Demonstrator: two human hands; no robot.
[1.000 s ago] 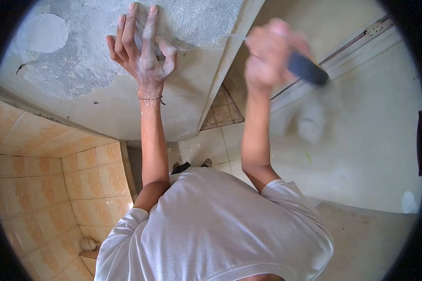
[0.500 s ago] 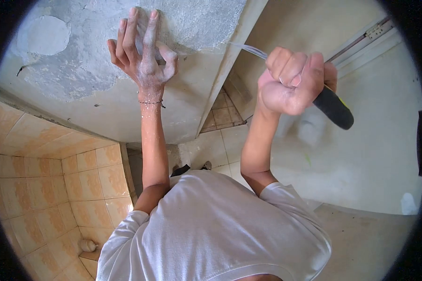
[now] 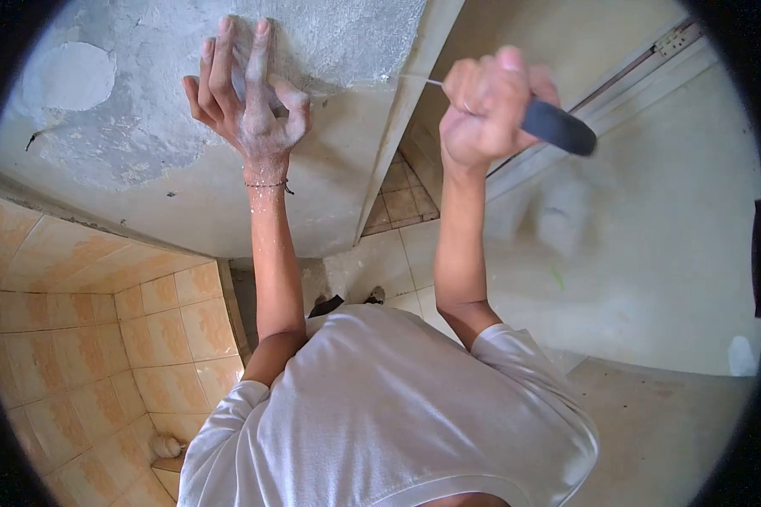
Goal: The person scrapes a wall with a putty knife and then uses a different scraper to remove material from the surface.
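My left hand (image 3: pixel 254 110), dusted with white powder, rests with spread fingers on the rough grey patch (image 3: pixel 152 127) of the wall and holds nothing. To its right, my right hand (image 3: pixel 495 106) is wrapped round a dark-handled tool (image 3: pixel 560 128). The tool's thin blade (image 3: pixel 420 79) points left and reaches the edge of the wall beside the patch. Its tip is too faint to make out exactly. A paler round spot (image 3: pixel 80 76) shows on the patch at the upper left.
Orange-patterned tiles (image 3: pixel 156 329) cover the lower left, with a small pale object (image 3: pixel 167 445) near a ledge. A door hinge (image 3: pixel 676 40) is at the upper right. Pale floor tiles (image 3: pixel 376 262) lie below the wall's corner.
Since half a second ago my right hand has moved up and left with the tool, whose handle now lies flatter. My left hand stays on the wall; the view has shifted slightly.
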